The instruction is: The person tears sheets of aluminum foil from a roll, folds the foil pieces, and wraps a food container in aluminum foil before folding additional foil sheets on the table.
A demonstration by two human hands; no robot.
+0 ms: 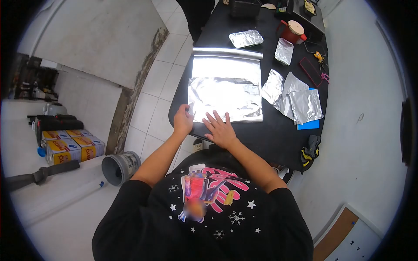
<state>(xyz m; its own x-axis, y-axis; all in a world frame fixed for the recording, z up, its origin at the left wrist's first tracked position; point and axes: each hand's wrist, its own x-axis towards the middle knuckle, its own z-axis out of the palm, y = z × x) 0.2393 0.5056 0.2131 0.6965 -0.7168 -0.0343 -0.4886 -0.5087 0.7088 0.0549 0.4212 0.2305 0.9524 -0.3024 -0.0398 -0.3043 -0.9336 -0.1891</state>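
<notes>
A sheet of aluminum foil (224, 98) lies on the black table, folded over on itself, with a long foil roll (228, 53) across its far end. My left hand (183, 119) is at the sheet's near left edge, its fingers curled in and closed on the foil there. My right hand (221, 130) rests open on the sheet's near edge, fingers spread flat.
Several loose foil pieces (307, 106) lie to the right over a blue item (308, 125). Two foil-covered trays (246, 38) (284, 51), a red pot (292, 31) and a dark red phone-like case (310, 71) are farther back. A person (196, 15) stands beyond the table's left side.
</notes>
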